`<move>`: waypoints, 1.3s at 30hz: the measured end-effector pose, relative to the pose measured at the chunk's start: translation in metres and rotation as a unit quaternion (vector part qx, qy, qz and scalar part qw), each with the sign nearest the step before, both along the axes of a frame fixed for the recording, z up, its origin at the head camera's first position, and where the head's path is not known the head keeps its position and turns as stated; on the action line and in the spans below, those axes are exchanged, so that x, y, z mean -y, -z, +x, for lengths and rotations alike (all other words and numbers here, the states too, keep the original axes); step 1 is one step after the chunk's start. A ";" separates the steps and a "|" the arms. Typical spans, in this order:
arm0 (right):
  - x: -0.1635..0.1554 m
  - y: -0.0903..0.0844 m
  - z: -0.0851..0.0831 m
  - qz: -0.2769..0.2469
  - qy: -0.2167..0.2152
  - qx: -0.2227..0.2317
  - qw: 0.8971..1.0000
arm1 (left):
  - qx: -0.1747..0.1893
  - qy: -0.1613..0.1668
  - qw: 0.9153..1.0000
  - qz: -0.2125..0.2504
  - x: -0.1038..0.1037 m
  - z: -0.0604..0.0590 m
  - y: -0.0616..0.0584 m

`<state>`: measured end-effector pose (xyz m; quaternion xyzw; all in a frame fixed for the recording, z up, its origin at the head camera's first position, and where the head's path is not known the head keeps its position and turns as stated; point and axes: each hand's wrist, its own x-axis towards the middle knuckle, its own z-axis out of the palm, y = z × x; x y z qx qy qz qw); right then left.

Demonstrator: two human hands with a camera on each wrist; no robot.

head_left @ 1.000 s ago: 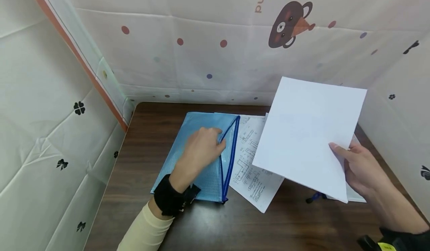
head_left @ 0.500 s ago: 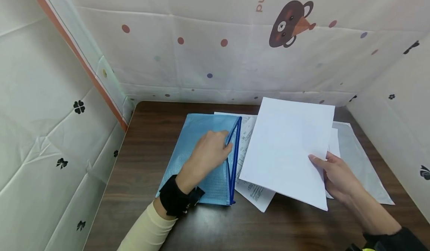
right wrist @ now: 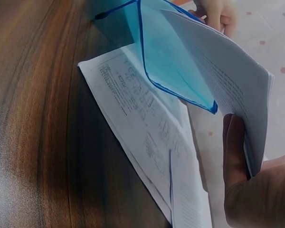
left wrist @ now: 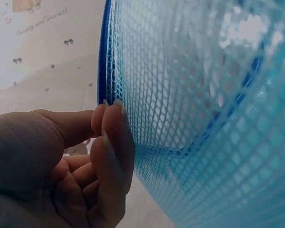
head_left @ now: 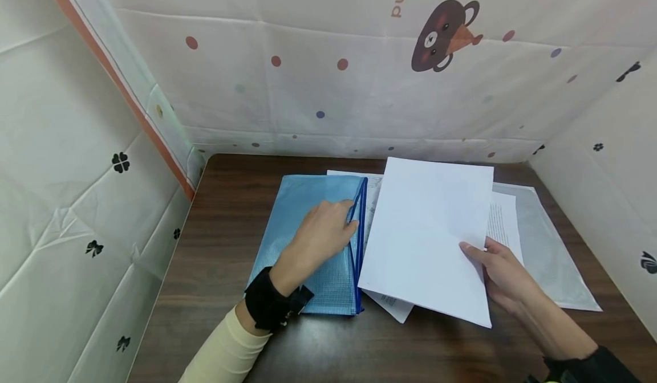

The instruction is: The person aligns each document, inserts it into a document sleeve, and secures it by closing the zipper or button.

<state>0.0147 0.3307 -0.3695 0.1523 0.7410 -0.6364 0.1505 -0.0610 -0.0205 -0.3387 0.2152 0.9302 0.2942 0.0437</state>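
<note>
A blue mesh zipper pouch [head_left: 292,200] lies on the left part of the table, its dark blue zipper edge facing right. My left hand [head_left: 320,232] pinches that edge between thumb and fingers; in the left wrist view the fingertips [left wrist: 115,114] meet at the zipper strip, and the mouth is parted. My right hand [head_left: 505,274] grips a stack of paper [head_left: 428,235], white on top, thumb above and fingers beneath. In the right wrist view the stack [right wrist: 242,71] has print on its underside, and its leading end reaches into the pouch's mouth.
Under the stack, printed sheets with drawings [head_left: 392,303] lie on the brown wooden table [head_left: 226,229]. To the right are another printed sheet [head_left: 505,220] and a pale translucent sleeve [head_left: 554,252]. Patterned white cloth [head_left: 231,86] walls in the back and sides.
My right hand has brought the paper stack left and lower, up to the pouch's edge, uncovering the sheet and sleeve at right. My left hand has shifted slightly right, drawing the zipper edge with it.
</note>
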 end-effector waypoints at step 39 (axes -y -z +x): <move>0.010 0.001 -0.008 -0.008 -0.028 0.004 1.000 | 0.002 0.009 1.000 0.009 0.008 -0.003 0.001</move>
